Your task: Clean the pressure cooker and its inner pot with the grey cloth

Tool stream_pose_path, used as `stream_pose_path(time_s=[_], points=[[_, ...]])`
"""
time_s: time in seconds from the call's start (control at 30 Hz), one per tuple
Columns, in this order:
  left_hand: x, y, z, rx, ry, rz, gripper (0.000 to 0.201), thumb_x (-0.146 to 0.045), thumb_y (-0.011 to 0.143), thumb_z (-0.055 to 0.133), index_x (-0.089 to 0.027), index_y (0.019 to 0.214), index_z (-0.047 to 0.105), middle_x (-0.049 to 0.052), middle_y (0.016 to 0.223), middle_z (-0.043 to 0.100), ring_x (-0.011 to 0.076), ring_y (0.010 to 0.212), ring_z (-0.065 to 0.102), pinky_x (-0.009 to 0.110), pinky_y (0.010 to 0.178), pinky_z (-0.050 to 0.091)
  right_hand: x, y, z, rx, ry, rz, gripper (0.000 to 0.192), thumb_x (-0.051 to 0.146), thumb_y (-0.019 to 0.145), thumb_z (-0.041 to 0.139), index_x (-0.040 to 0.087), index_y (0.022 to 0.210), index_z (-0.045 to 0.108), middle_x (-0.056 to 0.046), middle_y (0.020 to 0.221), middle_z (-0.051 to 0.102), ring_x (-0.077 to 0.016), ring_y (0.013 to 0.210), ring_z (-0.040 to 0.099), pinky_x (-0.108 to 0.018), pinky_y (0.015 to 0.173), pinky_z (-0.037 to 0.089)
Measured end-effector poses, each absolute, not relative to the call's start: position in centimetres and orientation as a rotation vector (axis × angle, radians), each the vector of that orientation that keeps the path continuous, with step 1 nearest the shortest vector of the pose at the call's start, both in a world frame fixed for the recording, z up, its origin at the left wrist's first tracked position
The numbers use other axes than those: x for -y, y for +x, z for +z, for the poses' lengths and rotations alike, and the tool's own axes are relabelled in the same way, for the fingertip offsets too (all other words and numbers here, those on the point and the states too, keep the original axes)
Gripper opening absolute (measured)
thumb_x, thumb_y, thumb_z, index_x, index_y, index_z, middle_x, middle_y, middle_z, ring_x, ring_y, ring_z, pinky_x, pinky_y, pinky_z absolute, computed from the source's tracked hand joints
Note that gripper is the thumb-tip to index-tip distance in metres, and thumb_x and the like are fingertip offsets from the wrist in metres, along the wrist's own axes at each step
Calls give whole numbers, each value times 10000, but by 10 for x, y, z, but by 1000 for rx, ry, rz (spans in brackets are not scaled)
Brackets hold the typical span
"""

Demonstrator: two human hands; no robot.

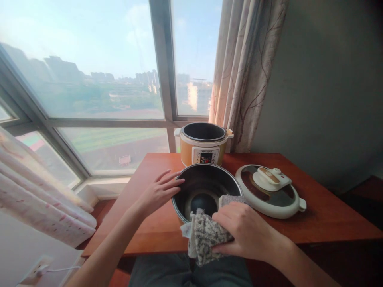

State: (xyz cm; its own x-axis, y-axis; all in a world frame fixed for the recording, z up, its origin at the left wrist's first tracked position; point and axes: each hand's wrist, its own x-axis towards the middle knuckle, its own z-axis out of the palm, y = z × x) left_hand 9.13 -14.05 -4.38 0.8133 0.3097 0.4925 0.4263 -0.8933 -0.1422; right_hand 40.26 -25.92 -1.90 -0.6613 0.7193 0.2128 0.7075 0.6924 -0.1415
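Here, left hand w/ open fingers steadies inner pot at 9 o'clock; right hand grips cloth at 5. Pot near counter edge: hard wipe could tip it.

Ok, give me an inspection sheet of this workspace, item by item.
Surface: reddish-brown wooden table by the window.
Job's things: black round inner pot; grey speckled cloth draped over its near rim.
Clutter: orange-and-white electric cooker base, open; white round lid flat beside the pot.
Hands: left hand rests on the pot's rim; right hand grips the cloth.
Cables: white cord at a wall socket.
Surroundings: patterned curtain, grey wall.
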Motion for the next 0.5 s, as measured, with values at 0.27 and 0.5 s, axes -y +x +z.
stream_pose_path(time_s=[0.27,0.5], points=[[120,92,-61,827,-2812,-743,434,-25,925,417,-239,1175,699,45,1436,607,251,1470,382,460,1142,421,251,410,-16,2607,-1132,197,461,581,785,764,214,1048,671,-53,974,710,-269,904,645,-382,799,462],[158,90,-48,980,-2844,-1079,606,32,888,370,-266,1362,602,65,1457,583,238,1410,474,450,1129,441,265,450,-44,2028,-1197,225,453,432,914,647,275,1334,581,-84,1363,610,-281,1290,540,-446,1120,408]])
